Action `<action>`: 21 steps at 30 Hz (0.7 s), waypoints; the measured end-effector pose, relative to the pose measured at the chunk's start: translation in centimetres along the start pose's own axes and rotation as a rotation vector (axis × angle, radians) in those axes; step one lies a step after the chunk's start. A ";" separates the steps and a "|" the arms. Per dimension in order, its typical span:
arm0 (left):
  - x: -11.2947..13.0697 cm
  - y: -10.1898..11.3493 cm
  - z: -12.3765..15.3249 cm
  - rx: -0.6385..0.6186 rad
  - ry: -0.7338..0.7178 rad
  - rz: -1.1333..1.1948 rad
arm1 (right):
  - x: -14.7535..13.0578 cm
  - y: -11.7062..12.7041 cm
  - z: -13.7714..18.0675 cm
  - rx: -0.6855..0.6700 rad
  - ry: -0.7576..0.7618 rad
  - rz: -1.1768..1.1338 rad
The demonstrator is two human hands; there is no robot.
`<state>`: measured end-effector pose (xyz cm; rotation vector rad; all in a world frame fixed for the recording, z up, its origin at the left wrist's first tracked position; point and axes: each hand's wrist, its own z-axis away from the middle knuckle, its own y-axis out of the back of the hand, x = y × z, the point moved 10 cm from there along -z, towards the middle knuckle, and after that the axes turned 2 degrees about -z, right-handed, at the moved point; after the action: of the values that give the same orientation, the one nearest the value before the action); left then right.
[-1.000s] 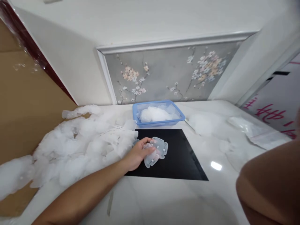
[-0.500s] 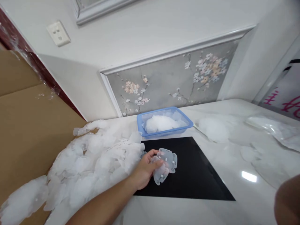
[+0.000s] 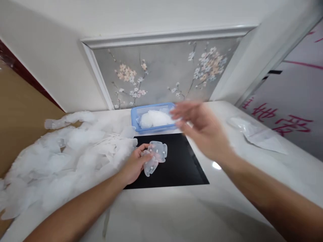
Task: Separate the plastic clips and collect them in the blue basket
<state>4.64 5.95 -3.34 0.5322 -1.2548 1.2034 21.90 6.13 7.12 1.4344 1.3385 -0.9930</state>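
Observation:
Low over a black mat (image 3: pixel 181 168), my left hand (image 3: pixel 136 163) pinches translucent plastic pieces (image 3: pixel 158 152) between thumb and fingers. They are flat, with rounded lobes, small slots and white pegs. They look like two pieces, or one folded piece; I cannot tell which. My right hand (image 3: pixel 202 129) is raised to the right of a blue basket (image 3: pixel 133 119), blurred by motion, its fingers stretched out and nothing seen in them. White translucent pieces (image 3: pixel 156 118) fill the basket. Left of my left hand spreads a big heap of similar pieces (image 3: pixel 75 154).
A brown cardboard box (image 3: pixel 22 111) stands at the left, beside the heap. On the right of the white tabletop (image 3: pixel 161 211) lies a clear plastic bag (image 3: pixel 262 136). A wall with a floral panel (image 3: pixel 161 74) closes off the back.
My right hand has come in from the lower right edge up to the basket's right side. My left hand keeps its hold on the plastic pieces. The view has shifted to the right.

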 end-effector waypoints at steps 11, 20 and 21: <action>0.5 -0.5 0.4 -0.089 0.006 -0.193 | 8.8 -2.6 3.4 -0.100 -0.242 -0.222; 0.8 -0.5 0.4 -0.060 0.029 -0.207 | 8.5 -1.8 3.3 -0.119 -0.190 -0.236; 0.8 -0.5 0.3 -0.061 0.031 -0.210 | 8.5 -1.9 3.2 -0.127 -0.168 -0.242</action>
<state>4.85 5.79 -2.41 0.5826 -1.1748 0.9909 20.84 5.25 -2.08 1.0872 1.4453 -1.1363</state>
